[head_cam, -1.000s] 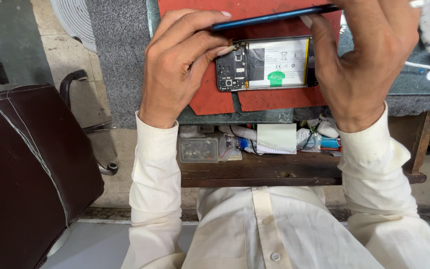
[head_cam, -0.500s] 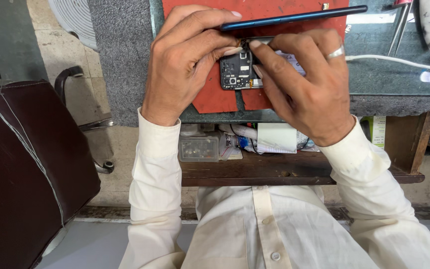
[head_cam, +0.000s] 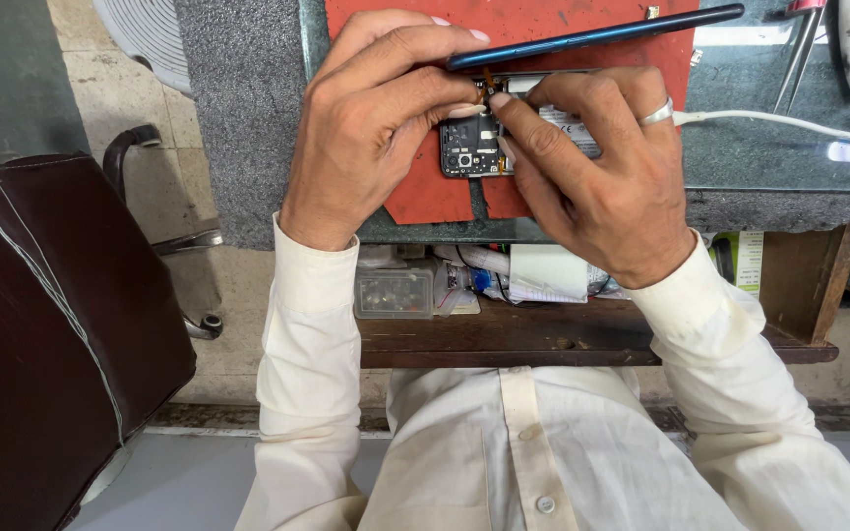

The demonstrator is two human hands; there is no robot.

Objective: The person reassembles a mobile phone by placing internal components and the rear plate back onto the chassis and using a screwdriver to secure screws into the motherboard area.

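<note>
Both hands meet over an opened black smartphone body with exposed circuit board (head_cam: 472, 147), which lies on a red rubber work mat (head_cam: 425, 197) spread on the dark green desk (head_cam: 769, 157). The left hand (head_cam: 376, 128) curls over the phone's left end, its thumb and forefinger pinched together on a small thin part at the upper edge of the board; what that part is cannot be made out. The right hand (head_cam: 592, 167), wearing a silver ring (head_cam: 657, 112), covers the phone's right half, its forefinger pressed down on the board right beside the left fingertips, so it is pressing rather than clasping anything. A thin dark blue back panel (head_cam: 592, 37) stands tilted on edge just above the phone, touching the left hand's fingertips. A white cable (head_cam: 779, 120) runs across the desk from behind the right hand, and metal tweezers (head_cam: 801, 49) lie well to the right. Below the desk, a wooden shelf (head_cam: 543, 339) carries a small clear plastic box (head_cam: 394, 293) and papers. A dark brown leather chair (head_cam: 41, 324) stands at the left.
</note>
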